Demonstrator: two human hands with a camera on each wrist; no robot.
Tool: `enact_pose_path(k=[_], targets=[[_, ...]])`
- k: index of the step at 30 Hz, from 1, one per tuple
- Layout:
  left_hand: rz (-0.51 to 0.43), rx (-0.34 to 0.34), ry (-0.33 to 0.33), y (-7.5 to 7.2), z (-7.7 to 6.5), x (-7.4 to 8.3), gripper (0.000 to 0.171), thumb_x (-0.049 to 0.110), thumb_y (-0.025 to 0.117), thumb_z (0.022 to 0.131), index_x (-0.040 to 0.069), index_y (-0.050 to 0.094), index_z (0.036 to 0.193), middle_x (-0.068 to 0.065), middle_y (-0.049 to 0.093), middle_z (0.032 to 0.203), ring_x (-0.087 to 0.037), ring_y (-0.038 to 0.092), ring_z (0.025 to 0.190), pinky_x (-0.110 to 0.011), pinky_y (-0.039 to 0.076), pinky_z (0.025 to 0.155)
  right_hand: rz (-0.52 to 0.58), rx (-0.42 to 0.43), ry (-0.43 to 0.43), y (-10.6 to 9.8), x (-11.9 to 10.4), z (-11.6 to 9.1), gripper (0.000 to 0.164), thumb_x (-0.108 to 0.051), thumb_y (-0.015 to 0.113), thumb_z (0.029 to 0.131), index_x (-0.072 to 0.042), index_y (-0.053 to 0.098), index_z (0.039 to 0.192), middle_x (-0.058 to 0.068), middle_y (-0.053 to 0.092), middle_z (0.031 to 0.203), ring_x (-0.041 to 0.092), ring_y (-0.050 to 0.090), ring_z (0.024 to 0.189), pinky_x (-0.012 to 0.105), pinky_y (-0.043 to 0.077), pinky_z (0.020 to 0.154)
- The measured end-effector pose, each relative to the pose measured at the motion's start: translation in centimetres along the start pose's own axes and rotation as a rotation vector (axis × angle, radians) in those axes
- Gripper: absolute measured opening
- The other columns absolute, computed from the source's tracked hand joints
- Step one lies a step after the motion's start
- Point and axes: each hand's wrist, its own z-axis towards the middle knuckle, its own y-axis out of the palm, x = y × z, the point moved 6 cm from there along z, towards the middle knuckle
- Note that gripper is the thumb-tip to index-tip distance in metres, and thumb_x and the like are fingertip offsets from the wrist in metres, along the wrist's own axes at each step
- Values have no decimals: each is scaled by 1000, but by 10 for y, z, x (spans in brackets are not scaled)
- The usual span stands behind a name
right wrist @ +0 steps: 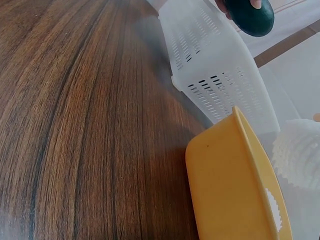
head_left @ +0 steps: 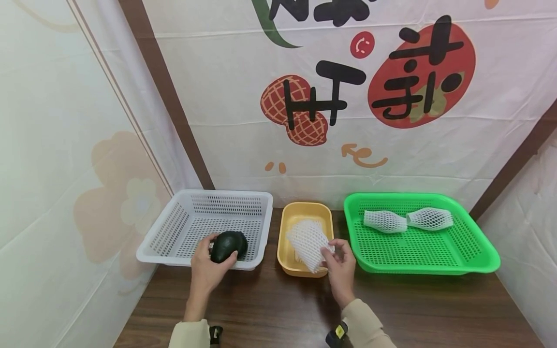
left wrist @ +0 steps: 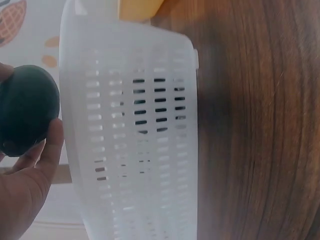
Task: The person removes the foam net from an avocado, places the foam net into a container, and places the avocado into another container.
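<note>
Head view, looking down on a worktop (head_left: 270,309): holds a dark green fruit (head_left: 226,248) in the left hand (head_left: 206,270), wrapped round its sides, probably to stop a smooth, rounded body slipping. Pinches a white foam net (head_left: 307,240) by its edge in the right hand (head_left: 341,271), seemingly so as not to squash the soft mesh. Keeps the fruit above the near rim of a white basket (head_left: 226,194), towards its right corner. In the left wrist view, dark patches (left wrist: 159,105) visible through the basket's slots, perhaps another fruit inside. Dangles the net over a yellow tray (head_left: 296,271), set between two baskets, likely for easy reach; more netting (right wrist: 273,209) inside, per the right wrist view. In a green basket (head_left: 413,268) at right, two rounded white mesh sleeves (head_left: 385,221) lying end to end; cannot tell whether filled.
</note>
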Motion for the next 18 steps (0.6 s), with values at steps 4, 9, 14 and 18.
enact_pose_path(k=[4,9,14,18], targets=[[8,-4,-30,1,6,-9,60,27,79,60,10,53,112,-5,52,104,-18,49,82,-38,39,66,-3,6,-9,4,2,1,31,-20,67,79,-9,53,104,13,47,102,26,52,60,41,48,47],[25,8,-63,4,14,-22,60,26,79,60,8,51,110,-5,51,101,-18,48,78,-38,39,64,-15,24,-14,7,5,2,28,-19,68,79,-9,54,101,13,48,100,24,49,55,41,49,49],[43,18,-81,7,21,-32,59,24,79,59,4,49,107,-8,50,98,-21,47,75,-38,38,64,-47,44,-10,10,10,1,26,-20,69,78,-12,54,98,10,49,98,23,48,53,41,49,50],[83,2,-97,10,25,-36,59,26,78,60,3,47,104,-9,48,95,-23,46,75,-39,38,65,-32,49,8,14,12,0,27,-20,71,76,-12,54,96,9,48,98,27,52,57,42,50,51]])
